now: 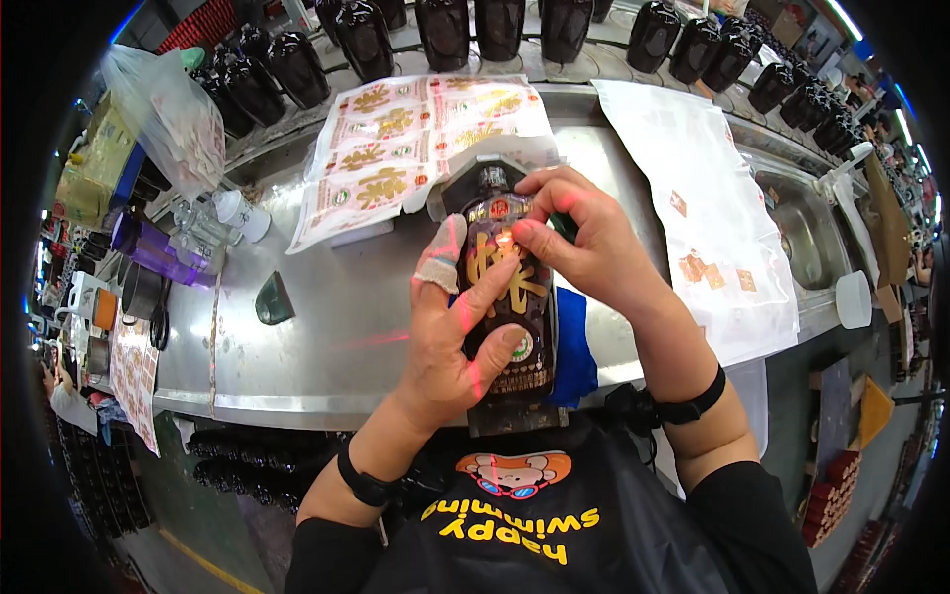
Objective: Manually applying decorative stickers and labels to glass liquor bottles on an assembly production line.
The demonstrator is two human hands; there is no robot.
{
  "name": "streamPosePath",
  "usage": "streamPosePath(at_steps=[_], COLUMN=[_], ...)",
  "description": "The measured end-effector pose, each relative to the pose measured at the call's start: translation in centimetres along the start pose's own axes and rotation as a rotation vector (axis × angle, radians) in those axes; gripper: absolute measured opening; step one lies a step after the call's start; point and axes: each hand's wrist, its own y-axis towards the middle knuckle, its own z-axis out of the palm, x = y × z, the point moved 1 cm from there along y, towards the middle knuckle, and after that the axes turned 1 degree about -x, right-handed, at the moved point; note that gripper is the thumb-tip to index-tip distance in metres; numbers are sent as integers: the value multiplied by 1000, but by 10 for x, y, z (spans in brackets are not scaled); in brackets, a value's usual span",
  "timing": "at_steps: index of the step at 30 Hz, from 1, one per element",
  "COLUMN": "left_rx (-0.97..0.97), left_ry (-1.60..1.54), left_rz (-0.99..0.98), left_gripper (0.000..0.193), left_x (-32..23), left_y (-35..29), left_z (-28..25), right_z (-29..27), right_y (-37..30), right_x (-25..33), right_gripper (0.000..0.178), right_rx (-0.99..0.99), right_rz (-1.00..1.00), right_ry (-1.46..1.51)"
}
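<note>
A dark glossy bottle (515, 327) with large gold characters lies in front of me, its neck pointing away. My left hand (445, 327) holds it from the left, thumb and index finger across its front. A pale cloth cover (435, 272) wraps one of that hand's fingers. At the bottle's upper right, my right hand (584, 233) has thumb and index finger bent against the decorated surface. Something dark green (564, 227) shows in its curled fingers, partly hidden. A blue cloth (576, 351) lies beside the bottle on the right.
Sheets of gold-and-red decals (381, 148) lie beyond the bottle on the metal worktable (336, 346). A dark green flat piece (275, 299) lies to the left. White backing paper (708, 228) with decal scraps is on the right, near a sink (807, 238). Several dark bottles (442, 35) line the back.
</note>
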Motion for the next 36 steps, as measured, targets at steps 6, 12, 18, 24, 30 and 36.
streamPosePath(at_steps=[6, 12, 18, 24, 30, 36], left_rx=[-38, -73, -163, -143, -139, -154], left_ry=[58, 144, -87, -763, -833, -901], left_rz=[78, 42, -117, -474, -506, -472], left_gripper=[43, 41, 38, 35, 35, 34], left_x=[1, 2, 14, 32, 32, 32], left_y=[11, 19, 27, 42, 40, 42], left_z=[-5, -6, -4, 3, 7, 8], right_z=[-3, -4, -4, -1, 2, 1], right_y=[3, 6, 7, -15, -26, -28], right_x=[3, -2, -4, 17, 15, 9], right_gripper=[20, 19, 16, 28, 38, 40], right_rx=[43, 49, -85, -101, -35, -7], right_rz=[105, 80, 34, -189, -181, -149], right_ry=[71, -9, -89, -256, -315, -324])
